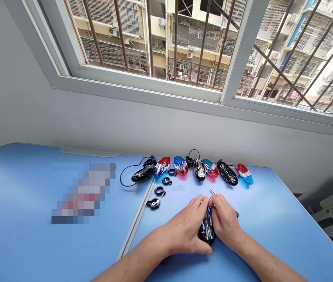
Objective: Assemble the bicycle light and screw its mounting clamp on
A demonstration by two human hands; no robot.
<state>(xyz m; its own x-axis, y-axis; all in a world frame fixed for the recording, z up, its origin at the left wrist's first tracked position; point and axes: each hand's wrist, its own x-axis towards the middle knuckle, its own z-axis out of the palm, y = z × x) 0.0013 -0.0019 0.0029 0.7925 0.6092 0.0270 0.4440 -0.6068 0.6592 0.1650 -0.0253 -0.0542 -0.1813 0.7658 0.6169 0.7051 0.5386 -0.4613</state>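
A black oval light housing [207, 229] with blue batteries and bare metal contacts inside lies between my two hands on the blue table. My left hand [185, 225] is wrapped round its left side, thumb at the near end and fingertips at the far end. My right hand [225, 219] is closed at the far right edge of the housing, fingertips bunched together. What the right fingertips pinch is hidden. A screwdriver [212, 191] shows its thin shaft beyond my right hand and a dark end at the hand's right side; the hand covers its middle.
Along the back lie black housings [227, 173] with cables, and red-and-blue clear covers [162, 167]. Several black ring clamps [153, 203] form a row beside the table's seam [137, 223]. A blurred-out flat item [84, 196] is at left. The wall and barred window stand behind.
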